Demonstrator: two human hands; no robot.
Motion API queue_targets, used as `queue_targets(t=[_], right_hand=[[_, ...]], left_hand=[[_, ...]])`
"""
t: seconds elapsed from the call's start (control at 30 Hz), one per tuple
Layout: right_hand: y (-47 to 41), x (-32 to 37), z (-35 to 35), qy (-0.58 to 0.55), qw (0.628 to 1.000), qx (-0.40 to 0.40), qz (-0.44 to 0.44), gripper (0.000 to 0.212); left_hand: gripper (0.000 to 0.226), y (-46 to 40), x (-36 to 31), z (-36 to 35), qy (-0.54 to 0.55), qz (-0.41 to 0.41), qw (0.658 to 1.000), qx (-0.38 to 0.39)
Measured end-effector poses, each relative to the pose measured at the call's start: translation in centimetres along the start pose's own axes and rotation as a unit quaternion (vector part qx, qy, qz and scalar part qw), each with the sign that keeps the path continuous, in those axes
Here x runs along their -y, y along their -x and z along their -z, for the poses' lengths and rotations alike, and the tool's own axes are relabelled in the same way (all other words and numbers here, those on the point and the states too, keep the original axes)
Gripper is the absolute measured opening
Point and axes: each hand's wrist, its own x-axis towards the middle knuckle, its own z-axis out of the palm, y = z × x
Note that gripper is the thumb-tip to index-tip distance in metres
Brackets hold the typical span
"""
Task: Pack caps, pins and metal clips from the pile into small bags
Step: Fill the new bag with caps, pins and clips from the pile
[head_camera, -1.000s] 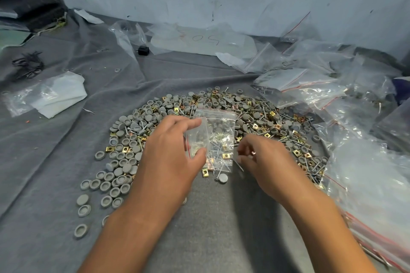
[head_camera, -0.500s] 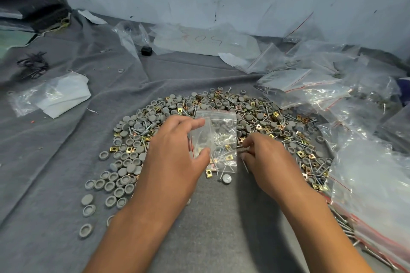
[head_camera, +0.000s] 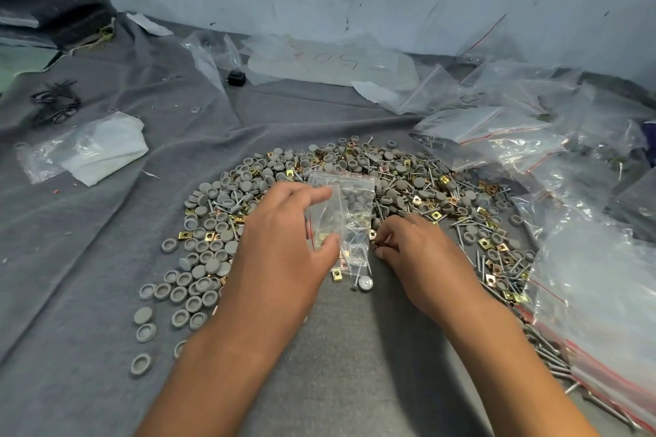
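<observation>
Head view shows your left hand [head_camera: 284,241] holding the small bag [head_camera: 342,213] upright over the near edge of the pile [head_camera: 355,195], its grip clamped on the bag's left side, forefinger above and thumb below. Your right hand [head_camera: 419,252] has slid in from the pile's edge over the last second until its curled fingertips [head_camera: 381,241] sit right at the bag's lower right edge. That grip is closed in a pinch on something small and brassy, probably a metal clip [head_camera: 376,243], though it is too small to be sure. The bag itself has barely moved, and you can already see pins and a few clips through the plastic.

So you look to be mid-fill: one more piece fetched and brought up to the bag. It hasn't gone in yet.

Most of the caps [head_camera: 198,259], pins [head_camera: 497,270] and clips are loose on the grey cloth [head_camera: 88,223], so plenty remains. The heap of bags [head_camera: 585,259] lies well to your right, a white rag [head_camera: 103,149] far left.
</observation>
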Motion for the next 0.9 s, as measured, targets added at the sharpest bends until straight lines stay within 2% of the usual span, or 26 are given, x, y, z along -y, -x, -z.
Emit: queue_targets(t=[0.17,0.3,0.37,0.43,0.5,0.6,0.7,0.9], right_hand=[[-0.3,-0.1,0.1,-0.009,1.000,-0.002,-0.003,0.016],[-0.4,-0.6,0.1,0.015,1.000,-0.015,-0.018,0.012],[-0.5,-0.8,0.5,-0.013,0.999,-0.041,-0.008,0.009],[-0.4,-0.1,1.4,-0.116,0.986,-0.112,0.043,0.007],[0.1,1.6,2.3,-0.192,0.954,-0.187,0.135,0.011],[1.0,3.5,2.5,-0.193,0.931,-0.202,0.234,0.016],[1.4,3.9,2.1,-0.181,0.937,-0.197,0.224,0.020],[1.5,4.2,2.0,-0.157,0.941,-0.203,0.222,0.010]], left_hand=[[0.056,0.0,0.0,0.0,0.000,-0.001,1.000,0.004],[0.057,0.0,0.0,-0.1,-0.002,-0.001,1.000,0.005],[0.057,0.1,0.0,-0.2,-0.003,-0.002,1.000,0.006],[0.056,0.0,0.0,-0.3,-0.008,-0.004,1.000,0.005],[0.056,-0.1,0.0,-0.4,-0.013,-0.007,1.000,0.006],[0.056,-0.2,0.0,-0.6,-0.016,-0.007,1.000,0.008],[0.055,-0.1,0.1,-0.6,-0.019,-0.006,1.000,0.007],[0.057,-0.1,0.1,-0.3,-0.009,-0.001,1.000,0.006]])
